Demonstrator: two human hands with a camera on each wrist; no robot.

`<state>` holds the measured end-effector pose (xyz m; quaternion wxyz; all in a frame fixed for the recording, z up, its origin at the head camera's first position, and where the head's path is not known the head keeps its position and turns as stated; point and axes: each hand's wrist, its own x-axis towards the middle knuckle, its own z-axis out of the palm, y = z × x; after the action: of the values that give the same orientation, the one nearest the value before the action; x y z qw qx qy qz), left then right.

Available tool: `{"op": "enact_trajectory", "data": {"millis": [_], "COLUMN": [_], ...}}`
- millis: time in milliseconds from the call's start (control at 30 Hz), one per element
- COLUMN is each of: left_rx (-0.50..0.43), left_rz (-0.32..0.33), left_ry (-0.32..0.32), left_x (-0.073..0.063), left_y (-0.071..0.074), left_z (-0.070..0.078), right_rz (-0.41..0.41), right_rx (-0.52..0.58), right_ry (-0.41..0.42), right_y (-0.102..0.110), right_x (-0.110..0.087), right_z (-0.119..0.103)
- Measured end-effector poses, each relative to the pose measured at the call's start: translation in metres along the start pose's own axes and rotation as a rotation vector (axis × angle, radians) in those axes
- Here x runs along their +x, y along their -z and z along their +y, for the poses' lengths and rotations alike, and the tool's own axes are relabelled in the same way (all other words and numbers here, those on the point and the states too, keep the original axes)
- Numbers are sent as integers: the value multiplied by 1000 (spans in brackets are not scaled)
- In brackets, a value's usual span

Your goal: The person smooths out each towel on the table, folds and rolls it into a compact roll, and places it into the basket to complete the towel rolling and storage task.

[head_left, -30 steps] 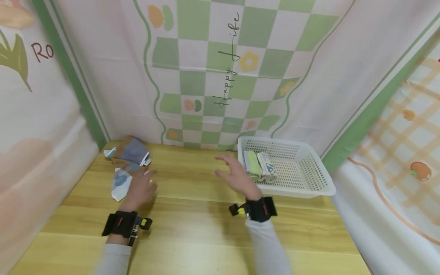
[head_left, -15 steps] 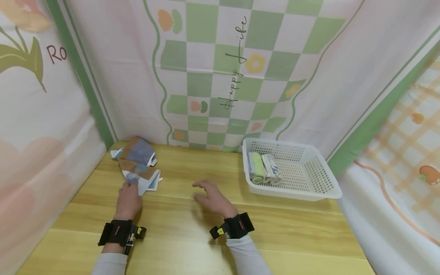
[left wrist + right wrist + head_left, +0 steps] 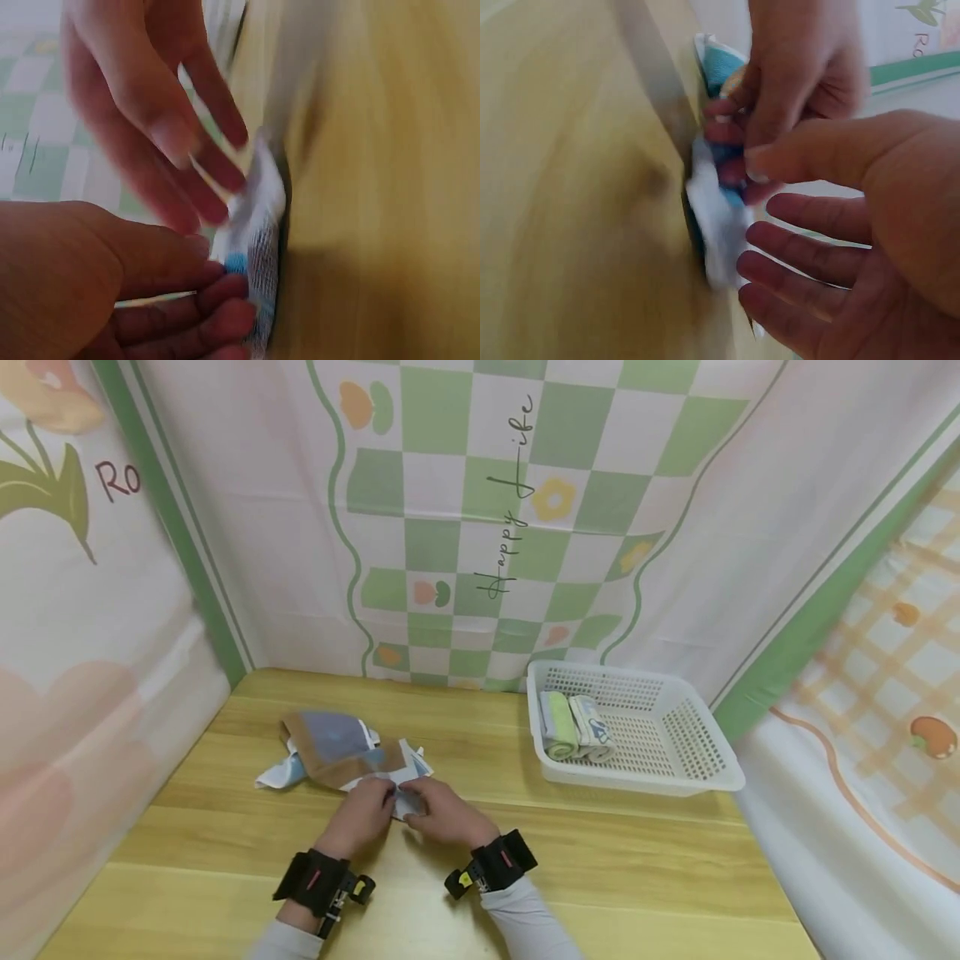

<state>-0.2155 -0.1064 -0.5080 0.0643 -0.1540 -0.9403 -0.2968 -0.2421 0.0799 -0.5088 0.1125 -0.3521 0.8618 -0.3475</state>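
A crumpled towel [image 3: 337, 739], blue-grey, brown and white, lies on the left half of the wooden table. My left hand [image 3: 360, 818] pinches its near white edge between thumb and fingers. In the left wrist view, the gripped cloth [image 3: 262, 247] shows a white and bright blue knit. Close beside it, my right hand [image 3: 450, 817] reaches to the same edge from the right. Its fingers [image 3: 810, 255] are spread and gently bent alongside the white cloth in the right wrist view, with the thumb near the left hand's fingertips.
A white perforated basket [image 3: 622, 779] stands at the back right of the table. Inside, at its left end, sit a green rolled towel [image 3: 558, 727] and a white patterned rolled towel [image 3: 592, 727]. Printed curtains [image 3: 442, 535] enclose the back and sides.
My left hand has grasped the towel and pulled it right and nearer, from the back left toward the middle. My right hand moved left from beside the basket to meet it.
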Motion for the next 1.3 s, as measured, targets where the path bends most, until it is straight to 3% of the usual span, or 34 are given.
{"op": "enact_trajectory", "data": {"millis": [100, 267, 400, 500, 567, 633, 733, 800, 900, 1100, 1300], "left_rx": [-5, -86, -112, -69, -30, -1, 4, -24, -71, -113, -110], "left_rz": [-11, -21, 65, 149, 169, 136, 36, -28, -75, -56, -7], "left_ry": [-56, -82, -126, -147, -137, -116, -81, -59, -35, -62, -137], "left_x": [2, 2, 1, 2, 3, 2, -2, -3, -3, 1, 6], "left_y": [-6, -7, -3, 2, 6, 11, 16, 18, 17, 12, 6], "left_z": [9, 9, 0, -9, -15, -22, -30, -34, -39, -36, -17], "right_rz": [13, 93, 160, 211, 242, 256, 267, 272, 289, 332, 327], "right_rx": [-60, -168, -300, -336, -347, -352, -349, -339, -331, -344, -352], "right_ry": [-7, -56, -59, -34, -14, -11, -25, -50, -78, -146, -198], "right_y": [-1, -7, -13, -13, -10, -7, 2, 9, 18, 31, 38], "right_x": [-2, -3, -4, -8, -12, -17, -25, -31, -40, -54, -55], "right_z": [0, 1, 4, 8, 10, 13, 17, 20, 26, 41, 41]}}
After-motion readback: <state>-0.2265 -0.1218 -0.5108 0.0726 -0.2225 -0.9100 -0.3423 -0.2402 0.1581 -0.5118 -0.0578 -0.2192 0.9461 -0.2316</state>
